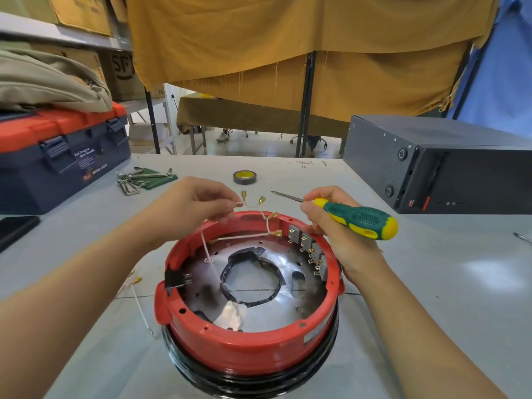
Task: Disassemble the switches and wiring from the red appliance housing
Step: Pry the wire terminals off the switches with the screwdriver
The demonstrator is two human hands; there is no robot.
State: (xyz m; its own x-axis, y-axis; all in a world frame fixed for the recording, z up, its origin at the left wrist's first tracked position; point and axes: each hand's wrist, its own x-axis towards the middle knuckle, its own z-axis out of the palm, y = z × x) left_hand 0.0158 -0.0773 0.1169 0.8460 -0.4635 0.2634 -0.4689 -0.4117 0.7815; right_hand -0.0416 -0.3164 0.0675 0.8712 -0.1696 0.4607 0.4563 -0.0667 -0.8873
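Reading "WING BOX" on toolbox [57, 156]

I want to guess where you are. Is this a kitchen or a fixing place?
Probably a repair workshop: a toolbox and hex keys sit on the workbench, and the right hand holds a screwdriver.

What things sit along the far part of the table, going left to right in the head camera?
Toolbox → hex keys → tape roll → dark computer case.
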